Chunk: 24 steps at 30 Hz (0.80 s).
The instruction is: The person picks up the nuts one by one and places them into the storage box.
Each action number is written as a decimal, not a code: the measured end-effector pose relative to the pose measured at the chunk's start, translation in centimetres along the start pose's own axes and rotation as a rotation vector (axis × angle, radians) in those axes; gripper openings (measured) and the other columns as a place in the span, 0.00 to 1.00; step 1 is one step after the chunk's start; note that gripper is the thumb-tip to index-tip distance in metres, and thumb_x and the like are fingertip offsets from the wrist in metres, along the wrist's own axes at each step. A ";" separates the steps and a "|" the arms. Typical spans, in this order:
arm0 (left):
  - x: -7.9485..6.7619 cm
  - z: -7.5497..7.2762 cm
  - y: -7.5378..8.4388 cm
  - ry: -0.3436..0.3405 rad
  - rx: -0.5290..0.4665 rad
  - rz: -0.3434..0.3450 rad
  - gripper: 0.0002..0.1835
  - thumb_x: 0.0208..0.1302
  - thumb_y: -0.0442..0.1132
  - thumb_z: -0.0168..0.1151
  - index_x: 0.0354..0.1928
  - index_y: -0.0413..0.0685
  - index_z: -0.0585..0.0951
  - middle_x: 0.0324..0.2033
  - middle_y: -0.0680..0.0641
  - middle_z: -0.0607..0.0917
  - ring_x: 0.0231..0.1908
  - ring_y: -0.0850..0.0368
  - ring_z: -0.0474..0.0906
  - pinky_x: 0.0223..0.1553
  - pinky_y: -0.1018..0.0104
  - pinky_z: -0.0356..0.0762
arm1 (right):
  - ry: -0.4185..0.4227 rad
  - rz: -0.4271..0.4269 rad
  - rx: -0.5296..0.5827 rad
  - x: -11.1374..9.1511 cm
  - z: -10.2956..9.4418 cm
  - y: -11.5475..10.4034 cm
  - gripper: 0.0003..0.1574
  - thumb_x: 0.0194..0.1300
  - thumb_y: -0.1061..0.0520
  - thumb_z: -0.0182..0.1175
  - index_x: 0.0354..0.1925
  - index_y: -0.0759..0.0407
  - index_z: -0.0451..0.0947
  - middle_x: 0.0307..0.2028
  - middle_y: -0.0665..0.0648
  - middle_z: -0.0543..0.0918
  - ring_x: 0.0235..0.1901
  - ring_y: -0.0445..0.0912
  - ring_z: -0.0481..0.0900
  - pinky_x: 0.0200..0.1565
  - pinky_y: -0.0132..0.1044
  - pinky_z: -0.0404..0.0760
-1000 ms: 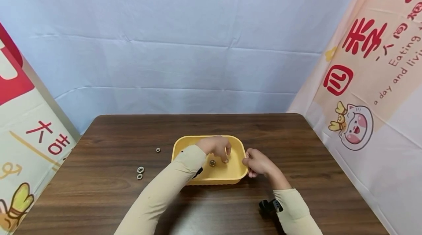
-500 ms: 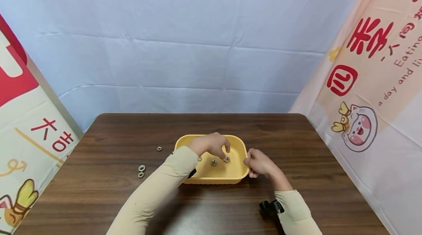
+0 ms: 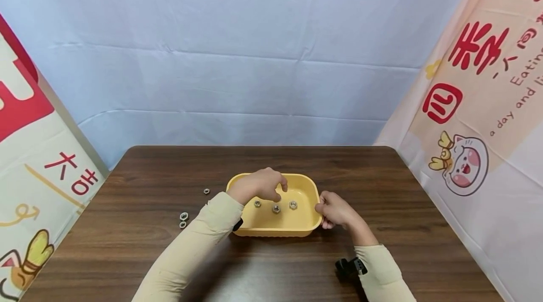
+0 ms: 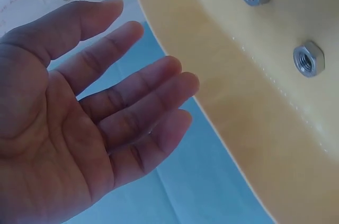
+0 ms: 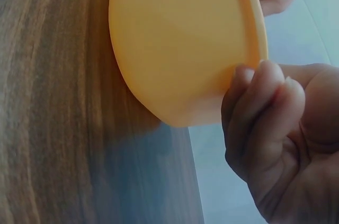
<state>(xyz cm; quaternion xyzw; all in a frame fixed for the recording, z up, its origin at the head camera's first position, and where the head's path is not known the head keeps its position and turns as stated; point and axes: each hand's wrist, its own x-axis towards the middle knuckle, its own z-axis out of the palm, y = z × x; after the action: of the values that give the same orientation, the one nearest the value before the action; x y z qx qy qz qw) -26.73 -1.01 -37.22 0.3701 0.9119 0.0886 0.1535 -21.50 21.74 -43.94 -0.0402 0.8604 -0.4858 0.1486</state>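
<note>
In the head view a yellow plastic tray point(image 3: 307, 189) stands on the table, with three metal hex nuts inside: a left one point(image 3: 257, 203), a middle one point(image 3: 276, 208) and a right one point(image 3: 293, 205). Over the tray hovers my left hand point(image 3: 260, 185); the left wrist view shows its palm bare and its fingers point(image 4: 143, 97) loosely spread, apart from the nuts. My right hand point(image 3: 335, 208) grips the tray's right rim, its fingers point(image 5: 259, 107) curled at the edge in the right wrist view.
Left of the tray, two nuts point(image 3: 184, 216) lie side by side on the brown wooden table point(image 3: 140, 189), and a smaller nut point(image 3: 206, 191) lies farther back. Pale cloth point(image 3: 237, 57) hangs behind the table, with printed cloth point(image 3: 466, 104) at the right.
My left hand has let go of a nut at the tray's right part and drawn back up and left, uncovering the nuts. My right hand stays on the rim.
</note>
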 end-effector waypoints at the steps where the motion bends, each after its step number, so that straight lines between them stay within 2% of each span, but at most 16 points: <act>1: -0.2 0.0 -0.1 0.009 -0.003 -0.002 0.16 0.57 0.39 0.63 0.49 0.51 0.82 0.47 0.53 0.80 0.41 0.58 0.74 0.38 0.65 0.71 | 0.000 0.002 -0.001 0.0 0.0 0.0 0.04 0.60 0.68 0.46 0.28 0.65 0.62 0.12 0.58 0.73 0.09 0.41 0.70 0.11 0.30 0.70; 5: -1.1 -0.1 -0.5 0.049 0.002 -0.008 0.14 0.57 0.37 0.63 0.47 0.51 0.82 0.46 0.51 0.81 0.45 0.56 0.74 0.40 0.64 0.72 | -0.005 0.000 -0.001 0.0 0.0 0.1 0.04 0.60 0.68 0.46 0.28 0.65 0.62 0.12 0.58 0.73 0.09 0.41 0.70 0.11 0.30 0.69; 13: -3.1 0.1 -1.4 0.102 0.038 -0.035 0.14 0.57 0.35 0.62 0.47 0.49 0.82 0.45 0.49 0.82 0.33 0.59 0.74 0.31 0.65 0.71 | -0.011 -0.009 0.004 0.1 0.0 0.2 0.04 0.60 0.68 0.46 0.29 0.65 0.62 0.13 0.58 0.73 0.09 0.41 0.70 0.11 0.30 0.69; 20: -4.6 0.5 -2.8 0.156 0.053 -0.063 0.13 0.56 0.37 0.63 0.46 0.48 0.82 0.43 0.48 0.82 0.43 0.52 0.76 0.39 0.59 0.74 | -0.009 -0.006 -0.001 -0.1 0.0 0.2 0.03 0.60 0.67 0.46 0.29 0.66 0.62 0.13 0.58 0.73 0.09 0.42 0.70 0.11 0.31 0.69; 24: -5.2 0.5 -3.5 0.184 0.016 -0.093 0.13 0.56 0.37 0.64 0.45 0.49 0.82 0.42 0.48 0.82 0.41 0.54 0.76 0.37 0.61 0.73 | 0.001 -0.003 -0.010 -0.1 -0.1 0.1 0.04 0.60 0.67 0.46 0.29 0.65 0.62 0.13 0.58 0.73 0.09 0.42 0.69 0.11 0.31 0.69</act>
<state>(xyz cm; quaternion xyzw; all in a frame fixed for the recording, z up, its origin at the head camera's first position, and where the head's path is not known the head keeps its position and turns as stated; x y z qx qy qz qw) -25.30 -7.15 -37.55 0.3188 0.9390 0.1079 0.0703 -21.39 21.88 -44.01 -0.0422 0.8629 -0.4817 0.1471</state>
